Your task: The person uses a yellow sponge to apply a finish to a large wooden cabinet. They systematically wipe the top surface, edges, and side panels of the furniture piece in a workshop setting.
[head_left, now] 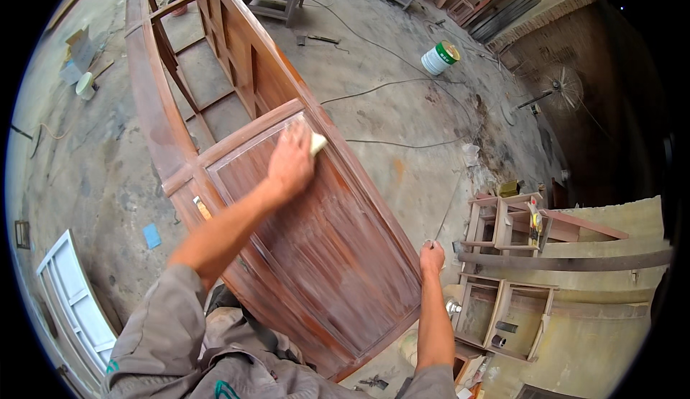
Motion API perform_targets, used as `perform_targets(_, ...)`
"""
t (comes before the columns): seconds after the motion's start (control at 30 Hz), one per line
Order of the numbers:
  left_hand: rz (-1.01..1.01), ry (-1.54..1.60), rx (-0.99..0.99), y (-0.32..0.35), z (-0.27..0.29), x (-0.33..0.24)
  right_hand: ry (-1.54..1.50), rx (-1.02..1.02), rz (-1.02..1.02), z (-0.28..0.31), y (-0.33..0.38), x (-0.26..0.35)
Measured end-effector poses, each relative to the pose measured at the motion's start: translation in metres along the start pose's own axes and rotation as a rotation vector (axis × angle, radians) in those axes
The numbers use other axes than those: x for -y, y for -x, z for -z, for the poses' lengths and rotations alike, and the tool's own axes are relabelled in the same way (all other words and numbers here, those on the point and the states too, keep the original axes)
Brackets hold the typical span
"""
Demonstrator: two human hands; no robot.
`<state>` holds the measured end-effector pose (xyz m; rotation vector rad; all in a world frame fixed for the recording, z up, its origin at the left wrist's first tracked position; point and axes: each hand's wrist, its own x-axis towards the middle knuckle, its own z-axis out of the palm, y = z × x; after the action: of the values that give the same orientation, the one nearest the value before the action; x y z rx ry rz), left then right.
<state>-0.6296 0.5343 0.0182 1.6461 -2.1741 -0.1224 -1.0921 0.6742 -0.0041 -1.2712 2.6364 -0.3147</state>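
A large reddish-brown wooden cabinet (323, 255) lies in front of me, its framed panel streaked with whitish dust. Near the panel's far end, my left hand (291, 160) is closed on a pale yellow block (318, 143) pressed against the wood. The block looks like a sanding block, mostly covered by the fingers. At the cabinet's right edge is my right hand (431, 258), its fingers curled in. Whether it grips anything is hidden. A small tool with a light end (202, 207) lies on the left frame rail.
The cabinet's far part is an open frame. Dark cables (388, 142) run over the concrete floor at right, near a white bucket with a green lid (440, 58). Small wooden frames (503, 313) stand close on the right. A white panel (77, 302) leans at left.
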Motion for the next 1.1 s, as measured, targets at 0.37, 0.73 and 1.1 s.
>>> perform_targets(0.37,0.040,-0.190,0.058,0.003,0.008,-0.010,-0.035,-0.004,0.016,0.001,0.002,0.009)
perform_targets(0.73,0.111,0.035,0.056,0.007,-0.005,-0.005,0.007,0.005,0.018,0.002,0.001,0.003)
perform_targets(1.1,0.158,0.155,-0.014,0.056,-0.003,-0.034,-0.038,0.002,0.027,-0.002,-0.009,-0.005)
